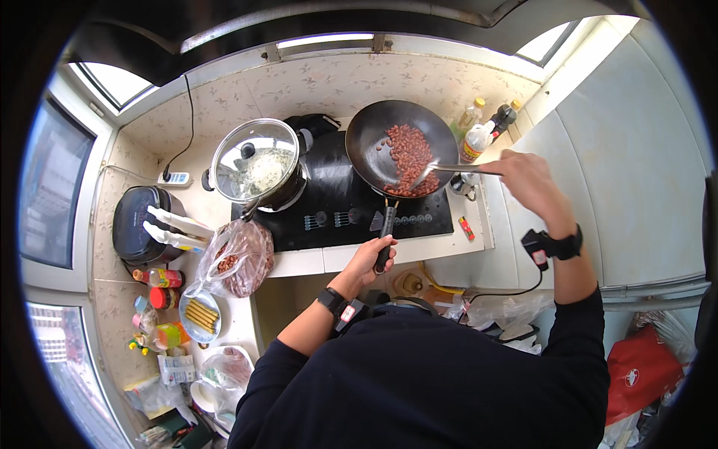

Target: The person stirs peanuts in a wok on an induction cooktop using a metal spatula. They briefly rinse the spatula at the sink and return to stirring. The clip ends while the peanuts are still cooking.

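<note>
A dark wok (366, 136) sits on the right side of the black cooktop (329, 179). Red-skinned peanuts (411, 150) lie in its middle and right part. My left hand (368, 258) is closed around the wok's black handle (389, 218), which points toward me. From the right, my right hand (532, 183) grips a metal spatula (452, 168); its blade is in among the peanuts at the near side of the wok.
Left of the wok stands a glass-lidded pot (254, 161). A plastic bag of peanuts (250, 262), a plate (212, 329) of yellow sticks and a black cooker (138, 221) crowd the left counter. Sauce bottles (479, 138) and a red lighter (467, 228) are right of the wok.
</note>
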Demonstrator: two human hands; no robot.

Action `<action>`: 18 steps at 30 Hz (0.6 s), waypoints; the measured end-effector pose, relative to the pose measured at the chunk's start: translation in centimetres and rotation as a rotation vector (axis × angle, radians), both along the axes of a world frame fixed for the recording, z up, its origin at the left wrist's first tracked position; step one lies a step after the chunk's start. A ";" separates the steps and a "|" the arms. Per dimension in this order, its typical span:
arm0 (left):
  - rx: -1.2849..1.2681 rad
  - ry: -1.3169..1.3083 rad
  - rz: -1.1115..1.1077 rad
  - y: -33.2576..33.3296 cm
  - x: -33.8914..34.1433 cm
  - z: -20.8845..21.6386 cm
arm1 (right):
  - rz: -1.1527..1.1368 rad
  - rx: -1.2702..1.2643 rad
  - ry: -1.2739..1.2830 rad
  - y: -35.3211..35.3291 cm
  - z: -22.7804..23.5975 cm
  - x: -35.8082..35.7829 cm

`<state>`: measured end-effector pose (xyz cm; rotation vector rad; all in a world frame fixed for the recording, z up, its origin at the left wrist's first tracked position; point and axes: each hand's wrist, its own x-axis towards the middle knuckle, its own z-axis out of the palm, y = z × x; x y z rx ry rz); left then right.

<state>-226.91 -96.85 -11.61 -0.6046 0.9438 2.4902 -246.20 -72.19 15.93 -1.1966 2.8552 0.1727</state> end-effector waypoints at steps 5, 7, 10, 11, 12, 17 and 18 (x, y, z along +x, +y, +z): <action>0.018 -0.017 -0.005 0.1 -0.2 0.2 | 0.052 -0.026 0.037 -0.9 -2.0 -0.1; 0.015 -0.026 -0.007 0.0 -0.2 0.2 | 0.007 -0.116 0.115 -2.5 -5.7 -1.4; -0.005 -0.032 -0.007 0.0 -0.1 0.3 | -0.108 -0.254 0.119 -4.3 -10.0 -4.3; -0.001 -0.009 -0.002 0.0 -0.1 0.3 | -0.177 -0.299 0.124 -4.8 -10.9 -5.1; -0.002 -0.007 0.000 0.0 0.0 0.3 | -0.154 -0.327 0.135 -5.2 -11.6 -5.8; 0.001 -0.016 -0.004 0.0 0.0 0.2 | -0.113 -0.164 0.080 -6.0 -10.8 -5.1; 0.002 -0.007 -0.002 0.0 0.1 0.2 | -0.097 -0.114 0.016 -5.6 -9.6 -4.3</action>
